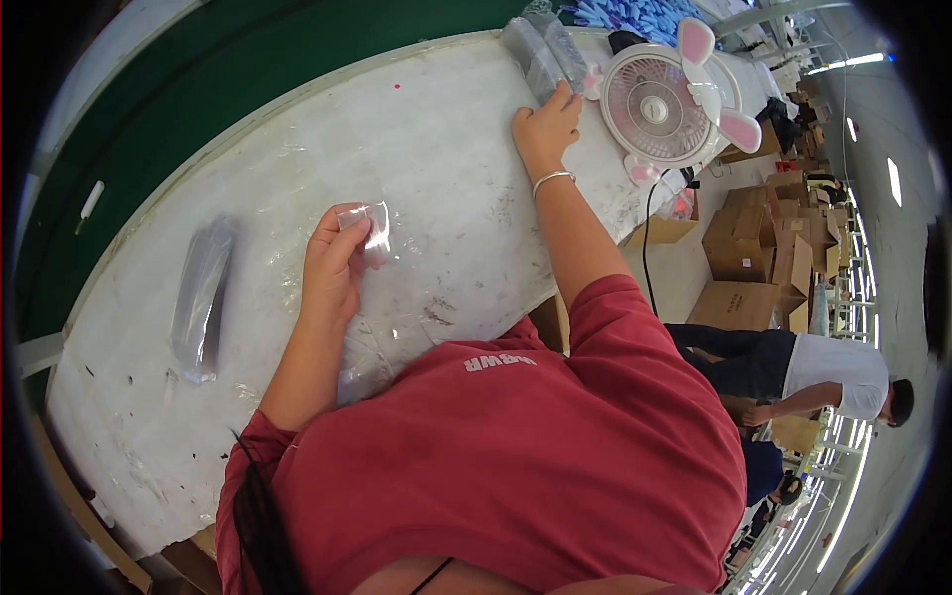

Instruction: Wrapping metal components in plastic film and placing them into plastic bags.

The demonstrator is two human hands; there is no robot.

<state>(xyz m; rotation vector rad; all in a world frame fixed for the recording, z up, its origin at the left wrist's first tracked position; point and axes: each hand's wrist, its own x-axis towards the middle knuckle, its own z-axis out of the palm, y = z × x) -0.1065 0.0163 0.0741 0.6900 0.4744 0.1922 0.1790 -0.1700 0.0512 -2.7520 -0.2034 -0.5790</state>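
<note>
My left hand (335, 260) pinches a small clear plastic sleeve (379, 238) between thumb and fingers, above the white table. Its shiny film catches the light. My right hand (548, 126) reaches to the far side of the table, with its fingers apart and their tips at the near end of a bundle of clear plastic sleeves (540, 61). Nothing shows in its grip. On the left part of the table lies a long stack of clear plastic packets (206, 297), apart from both hands.
A white and pink rabbit-eared fan (654, 107) stands right of my right hand, its black cord (647, 233) hanging over the edge. Blue fluffy items (635, 14) lie behind it. A green strip (258, 59) runs along the far edge. Cardboard boxes (742, 238) and a person (833, 372) are at right.
</note>
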